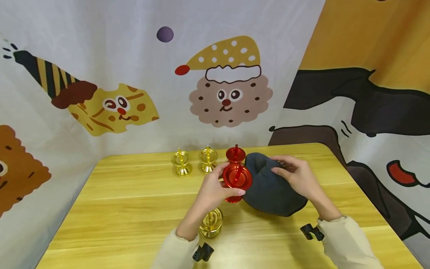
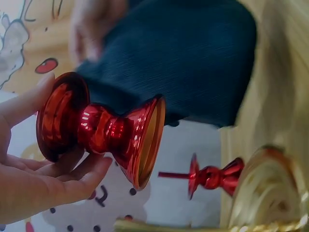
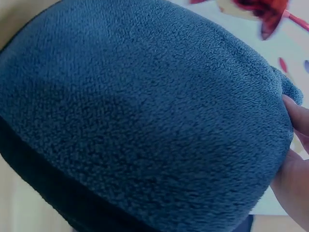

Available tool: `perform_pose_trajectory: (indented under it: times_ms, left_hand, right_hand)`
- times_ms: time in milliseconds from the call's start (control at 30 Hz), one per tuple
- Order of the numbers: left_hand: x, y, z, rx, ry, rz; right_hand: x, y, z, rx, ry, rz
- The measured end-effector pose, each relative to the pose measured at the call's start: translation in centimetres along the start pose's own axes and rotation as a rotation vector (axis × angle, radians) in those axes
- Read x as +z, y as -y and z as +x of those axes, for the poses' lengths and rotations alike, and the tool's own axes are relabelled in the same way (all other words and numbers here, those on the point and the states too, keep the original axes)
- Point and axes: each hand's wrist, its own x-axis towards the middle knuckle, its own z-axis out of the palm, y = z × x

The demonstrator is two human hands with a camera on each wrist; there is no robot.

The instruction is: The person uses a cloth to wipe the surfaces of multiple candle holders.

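Note:
My left hand [image 1: 209,190] grips a red metallic candle holder [image 1: 237,178] by its upper dish, held above the table. In the left wrist view the red holder [image 2: 104,126] has a narrow waist and a flared, hollow base. My right hand [image 1: 299,178] pinches the upper edge of a dark blue-grey cloth [image 1: 273,192], which hangs down just right of the held holder. The fuzzy cloth [image 3: 145,116] fills most of the right wrist view, with part of the right hand [image 3: 294,179] at its edge. Whether cloth and holder touch, I cannot tell.
At the table's back stand two gold candle holders [image 1: 183,164] and another red candle holder [image 1: 236,154]. A third gold candle holder [image 1: 211,223] stands nearer, beside my left forearm. Behind the wooden table [image 1: 134,209] hangs a cartoon-printed curtain [image 1: 141,45].

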Motion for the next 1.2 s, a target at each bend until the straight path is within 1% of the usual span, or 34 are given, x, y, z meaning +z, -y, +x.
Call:
perform_pose_trajectory:
  times_ms: [100, 167, 233, 367, 467, 567, 633, 767, 867, 1000, 1100, 1200]
  left_hand:
    - [0.6, 0.3, 0.2, 0.016, -0.011, 0.013]
    - [0.8, 0.5, 0.2, 0.019, -0.022, 0.019]
    - [1.0, 0.6, 0.3, 0.025, -0.031, 0.017]
    - [1.2, 0.9, 0.2, 0.041, -0.039, 0.004]
    - [1.3, 1.1, 0.1, 0.058, -0.048, 0.026]
    - [1.3, 1.3, 0.0, 0.084, -0.058, 0.053]
    - [1.4, 1.5, -0.1, 0.104, -0.055, 0.046]
    - [1.4, 1.6, -0.2, 0.135, -0.04, 0.029]
    - [1.4, 1.6, -0.4, 0.139, -0.034, 0.059]
    - [1.4, 1.7, -0.4, 0.118, -0.039, 0.131]
    - [1.6, 1.8, -0.5, 0.109, -0.042, 0.156]
    - [1.7, 1.9, -0.5, 0.124, -0.046, 0.161]
  right_hand:
    - [-0.3, 1.1, 0.6, -0.016, -0.01, -0.023]
    - [-0.3, 1.7, 0.8, -0.03, 0.011, -0.01]
    - [-0.1, 2.2, 1.0, -0.041, 0.057, 0.024]
    - [0.8, 2.6, 0.9, -0.048, 0.184, 0.113]
    - [1.5, 2.5, 0.7, -0.039, 0.237, 0.133]
    - [2.0, 2.3, 0.5, -0.021, 0.252, 0.125]
    - [2.3, 2.2, 0.4, -0.014, 0.259, 0.119]
    - [2.7, 1.9, 0.2, -0.038, 0.289, 0.11]
    - [3.0, 1.6, 0.0, -0.061, 0.299, 0.113]
    - [3.7, 1.3, -0.1, -0.065, 0.32, 0.154]
    - [4.0, 1.2, -0.2, -0.044, 0.344, 0.208]
    - [4.2, 1.0, -0.2, -0.02, 0.349, 0.245]
